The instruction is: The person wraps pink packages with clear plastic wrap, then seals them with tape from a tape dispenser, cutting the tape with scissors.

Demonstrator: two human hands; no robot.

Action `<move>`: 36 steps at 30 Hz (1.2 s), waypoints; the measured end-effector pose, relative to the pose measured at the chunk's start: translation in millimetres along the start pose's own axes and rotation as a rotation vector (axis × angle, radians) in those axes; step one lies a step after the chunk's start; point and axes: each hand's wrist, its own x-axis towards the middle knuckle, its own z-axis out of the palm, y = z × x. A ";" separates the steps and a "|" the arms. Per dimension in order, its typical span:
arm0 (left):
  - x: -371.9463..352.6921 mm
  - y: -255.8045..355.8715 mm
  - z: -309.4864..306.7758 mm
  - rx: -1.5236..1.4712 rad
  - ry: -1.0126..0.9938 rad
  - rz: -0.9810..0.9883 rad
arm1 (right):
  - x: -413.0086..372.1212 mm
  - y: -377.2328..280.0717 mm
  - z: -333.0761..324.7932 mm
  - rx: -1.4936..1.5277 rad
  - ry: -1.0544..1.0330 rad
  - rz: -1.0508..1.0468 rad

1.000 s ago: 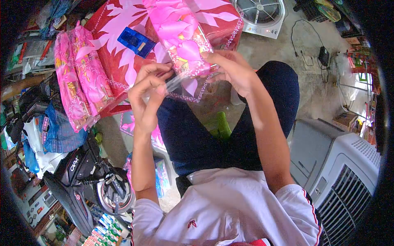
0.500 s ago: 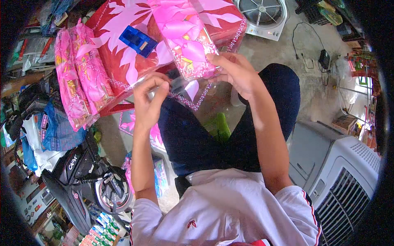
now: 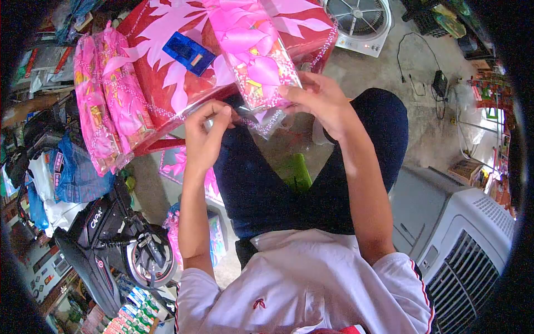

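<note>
Because the pink packet [image 3: 253, 47] overhung the near edge of the worktop [image 3: 203, 92], the right hand [image 3: 322, 103] probably steadied it, fingers closed on its lower corner; the left hand [image 3: 203, 131] curled beside it, its hold unclear.

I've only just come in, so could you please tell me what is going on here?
A person's right hand holds the near end of a pink package; the left hand is by its clear wrapping, though its grip is unclear. Two similar packages and a blue object rest on the red-and-pink surface.
</note>
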 end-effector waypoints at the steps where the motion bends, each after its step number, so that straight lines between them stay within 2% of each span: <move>1: -0.2 -0.9 0.3 -0.002 0.001 -0.016 | 0.4 -0.1 -0.2 -0.003 0.004 0.007; 7: -0.3 -6.8 6.5 0.320 0.131 -0.054 | 1.5 1.7 -2.0 0.028 0.002 0.032; 10: 1.3 5.3 15.1 0.494 0.199 0.011 | -0.4 0.4 -2.8 0.083 -0.008 0.034; 13: 1.7 5.4 21.2 0.483 0.213 -0.048 | -0.8 -0.1 -4.6 0.098 -0.004 0.035; 16: 3.2 -1.8 25.3 0.447 0.189 -0.048 | 0.1 0.7 -5.3 0.116 -0.005 0.050; 19: 3.4 -7.2 31.8 0.085 0.060 -0.157 | -1.2 1.9 -2.0 0.170 -0.006 0.041; 25: 4.6 -20.4 37.8 -0.240 -0.044 -0.121 | -1.2 2.9 -8.7 0.189 -0.022 0.052; 31: -0.4 -20.0 32.7 -0.274 -0.099 -0.179 | -4.0 -1.5 -6.7 0.189 -0.009 0.066; 36: 1.2 -29.6 35.9 -0.245 -0.065 -0.167 | -3.7 1.2 -6.5 0.182 -0.008 0.063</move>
